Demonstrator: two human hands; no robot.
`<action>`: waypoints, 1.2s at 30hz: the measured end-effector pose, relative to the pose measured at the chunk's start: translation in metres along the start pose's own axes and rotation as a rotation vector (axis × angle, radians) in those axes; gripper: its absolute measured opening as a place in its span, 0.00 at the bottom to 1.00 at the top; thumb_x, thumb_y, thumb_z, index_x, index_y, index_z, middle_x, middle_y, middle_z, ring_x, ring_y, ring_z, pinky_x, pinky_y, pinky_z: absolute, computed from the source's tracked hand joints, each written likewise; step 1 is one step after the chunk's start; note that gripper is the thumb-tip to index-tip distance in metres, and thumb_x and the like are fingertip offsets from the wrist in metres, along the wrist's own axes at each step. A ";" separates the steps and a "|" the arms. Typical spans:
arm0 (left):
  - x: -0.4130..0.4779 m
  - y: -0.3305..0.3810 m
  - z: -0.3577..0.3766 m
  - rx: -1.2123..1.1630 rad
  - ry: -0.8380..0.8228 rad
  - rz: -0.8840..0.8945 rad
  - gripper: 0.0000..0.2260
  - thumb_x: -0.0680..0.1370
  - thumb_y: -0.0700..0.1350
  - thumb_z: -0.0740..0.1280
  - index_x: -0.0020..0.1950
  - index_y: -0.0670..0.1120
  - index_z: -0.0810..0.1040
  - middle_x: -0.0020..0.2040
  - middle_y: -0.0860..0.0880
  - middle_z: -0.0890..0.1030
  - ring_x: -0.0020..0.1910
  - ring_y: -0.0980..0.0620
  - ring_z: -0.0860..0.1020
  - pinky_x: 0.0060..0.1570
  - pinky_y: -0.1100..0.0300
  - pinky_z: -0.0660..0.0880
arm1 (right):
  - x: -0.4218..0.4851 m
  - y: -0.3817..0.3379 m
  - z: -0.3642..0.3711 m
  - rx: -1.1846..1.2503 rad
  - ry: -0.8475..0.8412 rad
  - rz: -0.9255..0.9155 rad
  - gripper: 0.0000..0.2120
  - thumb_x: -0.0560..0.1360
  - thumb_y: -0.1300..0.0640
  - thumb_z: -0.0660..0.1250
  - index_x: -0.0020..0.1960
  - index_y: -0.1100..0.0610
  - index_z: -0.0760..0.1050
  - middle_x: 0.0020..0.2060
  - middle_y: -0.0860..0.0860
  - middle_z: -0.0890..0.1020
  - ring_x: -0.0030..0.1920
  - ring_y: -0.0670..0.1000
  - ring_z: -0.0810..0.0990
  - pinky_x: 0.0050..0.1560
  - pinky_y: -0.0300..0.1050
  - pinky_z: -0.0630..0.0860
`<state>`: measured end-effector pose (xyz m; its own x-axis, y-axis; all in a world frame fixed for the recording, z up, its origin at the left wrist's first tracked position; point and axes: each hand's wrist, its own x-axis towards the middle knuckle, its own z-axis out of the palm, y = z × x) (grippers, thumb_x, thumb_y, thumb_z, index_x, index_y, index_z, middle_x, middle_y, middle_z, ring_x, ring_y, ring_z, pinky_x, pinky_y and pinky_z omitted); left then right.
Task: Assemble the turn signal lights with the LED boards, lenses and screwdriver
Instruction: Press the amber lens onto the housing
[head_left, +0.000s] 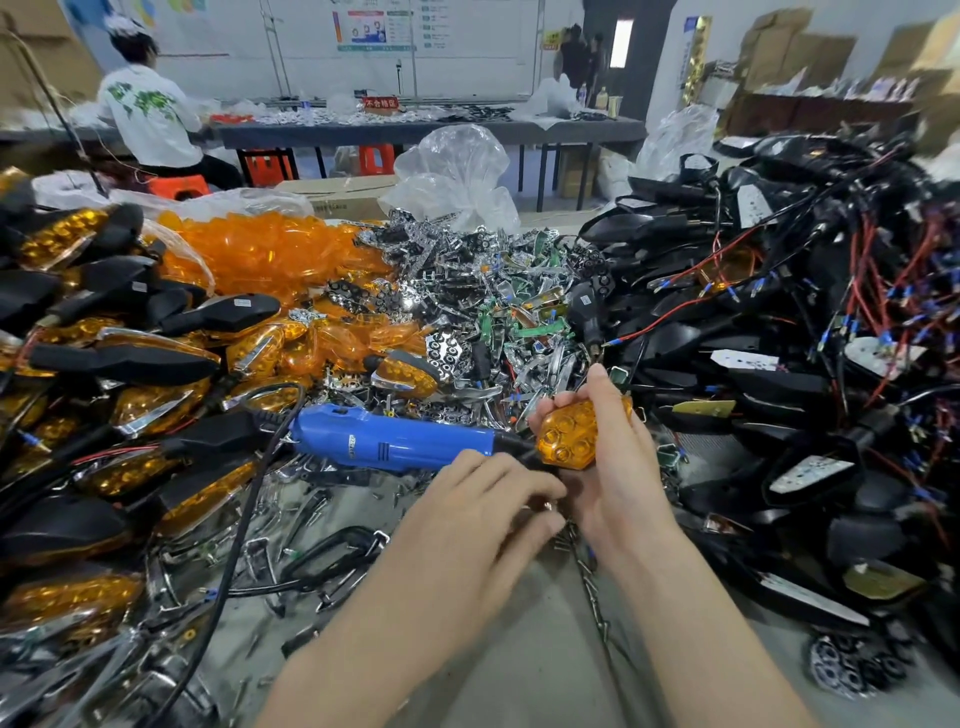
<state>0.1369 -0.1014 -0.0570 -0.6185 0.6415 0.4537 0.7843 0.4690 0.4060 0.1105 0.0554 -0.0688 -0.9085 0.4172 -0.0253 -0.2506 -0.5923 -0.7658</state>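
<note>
Head view: I'm clasping the turn signal light (569, 439), right hand (618, 467) fingers curled round; left hand (483, 504) beside it, fingers (524, 483) bunched, pinch unclear.

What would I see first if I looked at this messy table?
Probably the bright blue screwdriver lying across the middle, its tip pointing at the orange turn signal light that the right hand holds. Behind it on the left glows a big heap of orange lenses. On the right sits a dark pile of black housings tangled with red wires.
</note>
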 end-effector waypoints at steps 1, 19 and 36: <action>0.000 0.000 -0.003 -0.138 0.030 -0.081 0.09 0.80 0.59 0.60 0.57 0.60 0.76 0.50 0.63 0.76 0.49 0.59 0.74 0.50 0.67 0.69 | 0.000 0.000 0.000 0.012 -0.004 0.008 0.19 0.78 0.46 0.70 0.31 0.50 0.82 0.32 0.50 0.83 0.37 0.50 0.84 0.42 0.45 0.82; 0.008 -0.015 -0.010 -0.671 0.393 -0.511 0.04 0.78 0.54 0.67 0.47 0.56 0.77 0.40 0.54 0.83 0.36 0.54 0.83 0.38 0.65 0.76 | -0.001 -0.002 0.001 0.117 -0.032 0.066 0.15 0.75 0.47 0.71 0.31 0.51 0.83 0.34 0.52 0.81 0.37 0.52 0.84 0.42 0.45 0.82; 0.012 -0.012 -0.010 -0.913 0.507 -0.544 0.07 0.80 0.41 0.67 0.50 0.39 0.71 0.43 0.45 0.86 0.30 0.52 0.79 0.31 0.61 0.78 | -0.005 0.001 0.001 0.048 -0.094 0.046 0.13 0.73 0.45 0.72 0.33 0.50 0.83 0.34 0.51 0.81 0.37 0.50 0.84 0.44 0.47 0.82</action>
<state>0.1195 -0.1056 -0.0486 -0.9710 0.0798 0.2255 0.2138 -0.1340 0.9677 0.1140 0.0517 -0.0686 -0.9463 0.3232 0.0025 -0.2213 -0.6424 -0.7337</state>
